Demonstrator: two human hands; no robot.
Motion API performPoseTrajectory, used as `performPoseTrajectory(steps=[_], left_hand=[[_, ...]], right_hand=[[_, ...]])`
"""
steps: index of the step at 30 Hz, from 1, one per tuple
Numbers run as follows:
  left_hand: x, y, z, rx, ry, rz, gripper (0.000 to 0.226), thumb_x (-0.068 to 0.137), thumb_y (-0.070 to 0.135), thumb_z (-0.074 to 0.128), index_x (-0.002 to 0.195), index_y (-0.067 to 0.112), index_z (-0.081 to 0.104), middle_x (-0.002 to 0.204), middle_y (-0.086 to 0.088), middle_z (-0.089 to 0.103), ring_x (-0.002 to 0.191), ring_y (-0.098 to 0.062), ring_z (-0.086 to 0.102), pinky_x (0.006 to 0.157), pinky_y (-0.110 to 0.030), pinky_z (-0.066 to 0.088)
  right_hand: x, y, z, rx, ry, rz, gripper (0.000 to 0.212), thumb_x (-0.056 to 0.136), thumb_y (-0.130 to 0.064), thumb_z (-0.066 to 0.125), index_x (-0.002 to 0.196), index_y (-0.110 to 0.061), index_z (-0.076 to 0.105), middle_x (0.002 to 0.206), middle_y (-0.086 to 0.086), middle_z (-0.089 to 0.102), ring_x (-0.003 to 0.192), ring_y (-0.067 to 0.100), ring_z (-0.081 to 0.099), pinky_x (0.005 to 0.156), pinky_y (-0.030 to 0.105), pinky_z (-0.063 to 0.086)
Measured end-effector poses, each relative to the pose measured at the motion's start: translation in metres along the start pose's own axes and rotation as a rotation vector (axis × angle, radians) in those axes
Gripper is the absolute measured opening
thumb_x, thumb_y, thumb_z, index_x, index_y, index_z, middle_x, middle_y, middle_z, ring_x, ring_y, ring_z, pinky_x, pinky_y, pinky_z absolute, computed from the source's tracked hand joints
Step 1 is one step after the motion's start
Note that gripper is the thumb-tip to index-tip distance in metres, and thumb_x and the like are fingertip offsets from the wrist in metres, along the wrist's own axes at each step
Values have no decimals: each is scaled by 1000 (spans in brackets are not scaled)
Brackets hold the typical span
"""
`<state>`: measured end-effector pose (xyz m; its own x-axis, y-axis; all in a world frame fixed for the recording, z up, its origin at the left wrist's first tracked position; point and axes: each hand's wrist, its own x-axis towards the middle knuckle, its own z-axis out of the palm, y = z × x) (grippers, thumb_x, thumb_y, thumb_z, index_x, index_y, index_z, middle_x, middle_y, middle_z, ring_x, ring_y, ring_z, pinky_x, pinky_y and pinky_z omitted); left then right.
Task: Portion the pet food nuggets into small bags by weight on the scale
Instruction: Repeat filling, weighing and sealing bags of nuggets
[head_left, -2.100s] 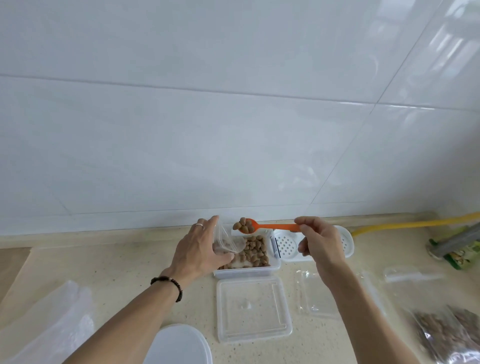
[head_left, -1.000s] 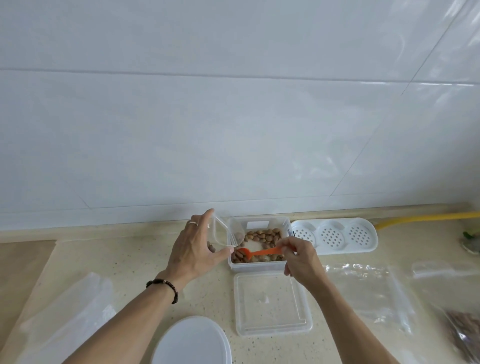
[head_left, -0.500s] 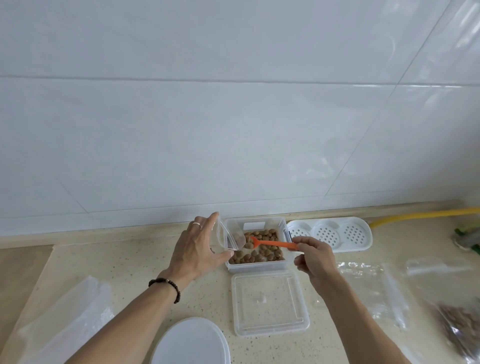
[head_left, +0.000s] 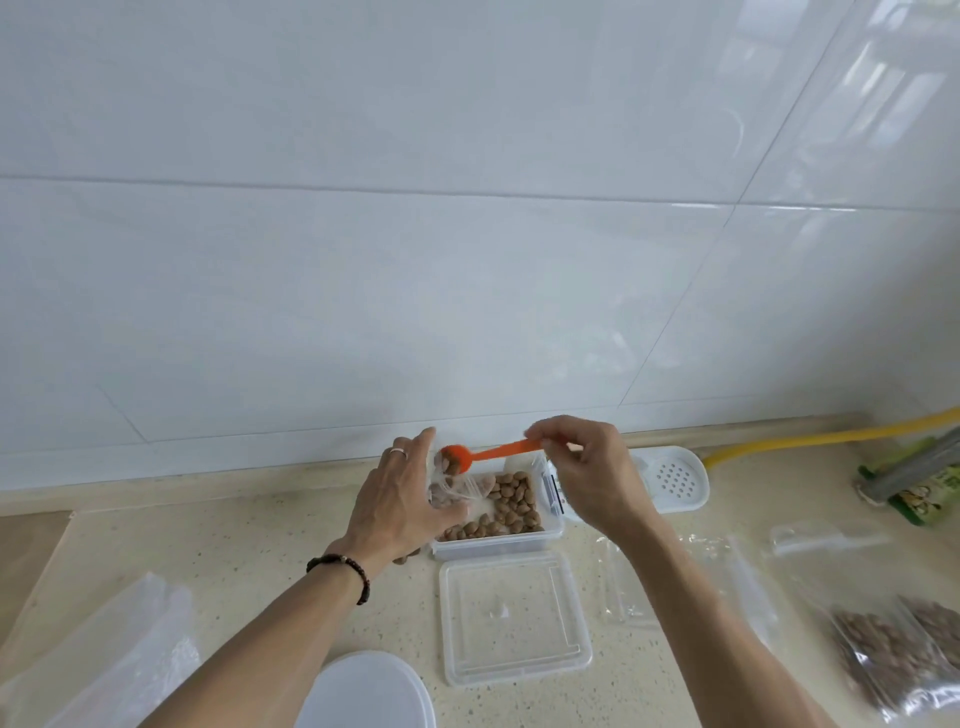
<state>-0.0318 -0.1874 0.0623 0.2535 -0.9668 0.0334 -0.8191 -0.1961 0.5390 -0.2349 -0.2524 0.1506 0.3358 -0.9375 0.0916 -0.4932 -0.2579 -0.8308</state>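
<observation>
Nuggets (head_left: 511, 501) sit in the clear tub (head_left: 498, 540) at the back of the desk (head_left: 234, 551), and a few more are already inside the small bag (head_left: 451, 491) that my left hand (head_left: 402, 506) holds up over the tub's left end. That hand is curled around the bag, thumb and fingers pinching its thin film so the mouth stays open toward the spoon. My right hand (head_left: 584, 475) pinches the far end of the orange spoon (head_left: 485, 454) between thumb and fingertips, with the bowl tipped at the bag mouth.

I judge the bag to be limp, slick and almost weightless; it will collapse unless held near the rim on 2 sides. The nuggets look dry, hard and light, so they will roll and bounce if they miss. The spoon is stiff plastic, best held at the handle tip for a clean tilt.

I see no scale display, though a white round disc (head_left: 363, 691) lies at the near edge; I cannot tell what it is. The tub's lid (head_left: 514, 618) lies just in front of it.
</observation>
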Motion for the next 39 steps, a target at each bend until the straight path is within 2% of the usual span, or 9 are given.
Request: performPoseTrajectory(steps=[2, 6, 11, 13, 20, 23, 26, 34, 39], left_hand=[[-1, -1, 0, -13, 18, -5, 102, 72, 60, 71, 150, 21, 18, 139, -2, 39, 125, -16, 42, 91, -28, 47], [-3, -3, 0, -64, 43, -20, 100, 74, 57, 70, 149, 19, 17, 138, -2, 39, 123, -15, 43, 91, -26, 47], [-5, -8, 1, -72, 83, -34, 100, 72, 60, 72, 148, 21, 21, 135, -2, 43, 123, -16, 43, 91, -29, 47], [-8, -14, 1, -50, 97, -32, 99, 72, 61, 71, 147, 21, 22, 135, -1, 43, 123, -16, 44, 93, -29, 47], [-16, -34, -4, -20, 120, -27, 96, 71, 59, 72, 146, 23, 25, 130, 2, 44, 120, -15, 46, 92, -31, 46], [-17, -39, -5, -15, 119, -29, 95, 71, 57, 72, 147, 24, 24, 130, 2, 45, 120, -15, 46, 92, -33, 47], [-17, -39, -4, -1, 128, -14, 97, 71, 55, 73, 148, 21, 25, 131, 0, 45, 121, -16, 47, 93, -34, 47], [-18, -39, -1, 28, 115, -1, 97, 72, 51, 74, 148, 19, 25, 130, -3, 47, 118, -20, 50, 95, -34, 47], [-19, -36, -1, 75, 102, 16, 96, 73, 51, 72, 150, 19, 25, 126, -2, 48, 113, -20, 49, 92, -31, 46]], right_hand=[[-3, -7, 4, -105, -45, -140, 21, 94, -3, 57, 95, -13, 76, 78, -20, 66, 49, -3, 53, 50, 9, 35], [-5, -9, 2, -178, -6, -265, 20, 93, 0, 57, 94, -9, 75, 83, -11, 71, 60, -8, 55, 56, 7, 38], [-4, 11, -3, 16, 224, -47, 25, 93, -1, 54, 94, -15, 74, 77, -8, 71, 44, 4, 49, 46, 16, 35], [-2, 32, -3, -56, 251, 57, 25, 93, -4, 54, 93, -18, 74, 75, -11, 69, 44, 4, 49, 49, 22, 37], [-11, 89, 22, -291, 100, 210, 25, 96, -10, 53, 103, -18, 76, 86, -1, 74, 71, 22, 66, 69, 37, 54], [-14, 89, 34, -179, -11, 224, 24, 97, -10, 54, 99, -20, 76, 80, -2, 71, 56, 21, 66, 64, 38, 56], [-15, 87, 41, -60, -95, 238, 24, 97, -8, 54, 94, -22, 73, 82, 7, 70, 43, 16, 61, 51, 28, 53], [-13, 84, 45, 52, -181, 353, 30, 94, 6, 45, 84, -10, 69, 78, 10, 69, 41, 15, 55, 45, 22, 45], [-12, 86, 48, 230, -126, 554, 27, 89, 9, 43, 93, 0, 69, 53, 10, 62, 42, 17, 57, 46, 27, 46]])
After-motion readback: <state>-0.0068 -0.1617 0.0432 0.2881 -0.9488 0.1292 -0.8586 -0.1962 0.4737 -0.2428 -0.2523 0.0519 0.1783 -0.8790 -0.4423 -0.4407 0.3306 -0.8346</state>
